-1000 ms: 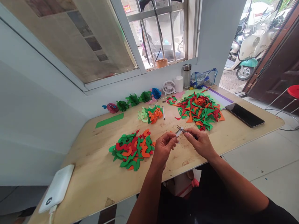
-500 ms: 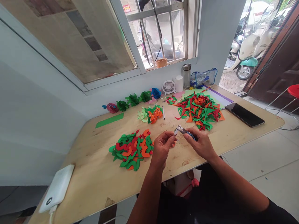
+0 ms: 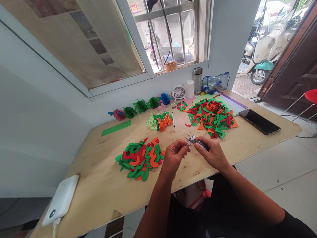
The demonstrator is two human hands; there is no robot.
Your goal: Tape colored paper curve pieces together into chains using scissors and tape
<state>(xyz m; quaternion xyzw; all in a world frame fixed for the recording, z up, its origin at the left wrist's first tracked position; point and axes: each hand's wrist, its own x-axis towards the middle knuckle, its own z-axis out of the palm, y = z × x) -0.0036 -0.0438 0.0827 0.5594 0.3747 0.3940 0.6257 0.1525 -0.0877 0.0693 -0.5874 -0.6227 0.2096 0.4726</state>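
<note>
My right hand (image 3: pixel 215 152) is closed around a pair of small snips (image 3: pixel 203 145) with dark blue handles, their metal blades pointing left and slightly parted. A small white piece (image 3: pixel 193 137) lies against the blades. My left hand (image 3: pixel 173 157) pinches a small pale piece (image 3: pixel 189 144) between thumb and fingertips, just beside the blade tips. Both hands hover above the front of the table. To their left lies a pile of curvy green, red and orange cutouts (image 3: pixel 141 158). Beyond them sits a heap of red, green and orange scraps (image 3: pixel 213 115).
On the wooden table (image 3: pixel 99 185) are a phone (image 3: pixel 259 121), a white power bank (image 3: pixel 60 200), a white pen (image 3: pixel 173 119), a green strip (image 3: pixel 116 128) and orange cutouts (image 3: pixel 164 122). Along the wall stand a small fan (image 3: pixel 178 93), a glass bottle (image 3: pixel 198 81) and a clear pouch (image 3: pixel 216 82).
The snips' blades have moved slightly down and left, and a white piece now lies against them. My left fingertips have shifted slightly right, under the blades.
</note>
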